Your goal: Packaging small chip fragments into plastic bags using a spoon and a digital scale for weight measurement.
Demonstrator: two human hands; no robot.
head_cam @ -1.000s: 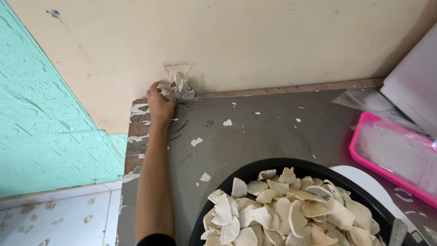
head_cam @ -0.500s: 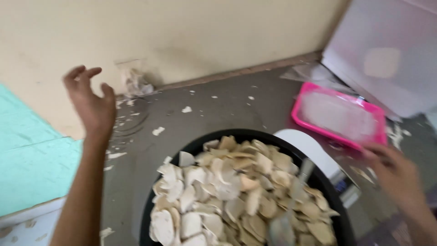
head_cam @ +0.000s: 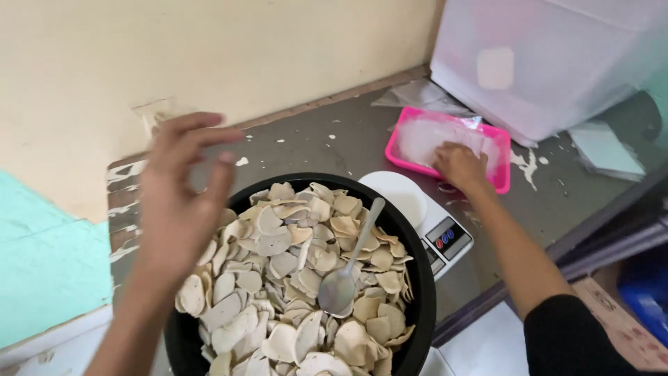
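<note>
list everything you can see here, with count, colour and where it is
basin: one, black, front centre of the table, full of chips
chips: many, pale cream, heaped in the basin
spoon: one, metal, lying on the chips
scale: one, white, right of the basin, partly behind it
tray: one, pink, back right, holding clear bags
box: one, white translucent, behind the tray
table: one, grey, flaking paint
wall: cream, behind; green panel lower left
left hand: open, raised over the basin's left edge
right hand: resting on the bags in the tray
</note>
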